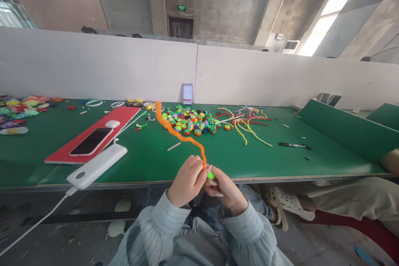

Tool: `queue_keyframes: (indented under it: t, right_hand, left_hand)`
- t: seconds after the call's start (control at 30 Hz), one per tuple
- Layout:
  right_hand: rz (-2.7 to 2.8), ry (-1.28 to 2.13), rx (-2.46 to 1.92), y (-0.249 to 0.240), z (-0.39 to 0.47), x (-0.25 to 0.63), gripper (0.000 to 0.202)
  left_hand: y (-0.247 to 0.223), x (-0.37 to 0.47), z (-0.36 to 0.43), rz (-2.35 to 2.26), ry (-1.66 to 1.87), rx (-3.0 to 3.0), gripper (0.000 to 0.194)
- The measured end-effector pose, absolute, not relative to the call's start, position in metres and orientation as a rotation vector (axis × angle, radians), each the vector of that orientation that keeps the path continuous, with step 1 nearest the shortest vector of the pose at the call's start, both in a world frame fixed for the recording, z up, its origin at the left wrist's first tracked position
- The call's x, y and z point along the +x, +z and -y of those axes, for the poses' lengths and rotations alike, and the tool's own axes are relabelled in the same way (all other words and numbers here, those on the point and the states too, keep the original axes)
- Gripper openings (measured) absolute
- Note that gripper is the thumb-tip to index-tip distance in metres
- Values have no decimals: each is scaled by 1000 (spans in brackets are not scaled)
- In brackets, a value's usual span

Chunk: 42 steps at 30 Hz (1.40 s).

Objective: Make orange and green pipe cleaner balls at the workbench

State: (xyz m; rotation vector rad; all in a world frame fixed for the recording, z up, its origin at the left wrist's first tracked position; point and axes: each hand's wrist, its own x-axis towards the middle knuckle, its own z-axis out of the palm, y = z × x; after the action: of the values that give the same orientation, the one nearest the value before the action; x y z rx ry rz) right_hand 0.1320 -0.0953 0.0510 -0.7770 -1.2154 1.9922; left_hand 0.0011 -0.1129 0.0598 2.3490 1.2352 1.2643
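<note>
We're pinching the lower end of an orange fuzzy wire (178, 134) in the left hand (186, 181), fingers closed on it, its free end sticking up and out to the left in a wavy line. We're gripping a bright green piece (211, 175) in the right hand (227, 189), fingers curled round it, fingertips of both hands sitting close together at the near edge of the green table (149, 164); can't tell if wire and piece are joined, fingers are hiding that spot. Beyond, a colourful pile of small fuzzy balls (187, 126) is sitting mid-table, loose wires (245, 142) are sprawling to its right, a black pen (293, 145) is lying farther right. Left side, a phone (91, 141) is resting on a red folder (64, 152), a white power bank (98, 166) lying just beside it
</note>
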Motion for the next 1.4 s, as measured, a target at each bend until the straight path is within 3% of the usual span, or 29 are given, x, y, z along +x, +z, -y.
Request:
queue_keyframes:
  t: [0.1,0.27,0.4,0.5,0.73,0.83,1.4]
  right_hand:
    - [1416,1564,-894,48,100,129,43]
    - [1898,743,-946,51,107,132,25]
    - [1994,465,-988,54,104,132,26]
    - [1924,602,-976,56,104,128,40]
    - [1425,1493,-836,64,110,118,54]
    - [1298,1723,-747,67,110,119,55]
    - [1554,1322,-1014,61,113,125,55]
  left_hand:
    - [57,3,113,-1261,1392,2059,21]
    - [55,9,113,-1210,1418,1516,26]
    - [55,13,113,-1156,1435,1436,28]
    - [57,13,114,-1148,1449,1449,27]
    - [64,11,118,-1173,1482,1582,26]
    - [66,11,119,-1161,1497,1612,26]
    - [69,10,121,-1005,1405,1550,30]
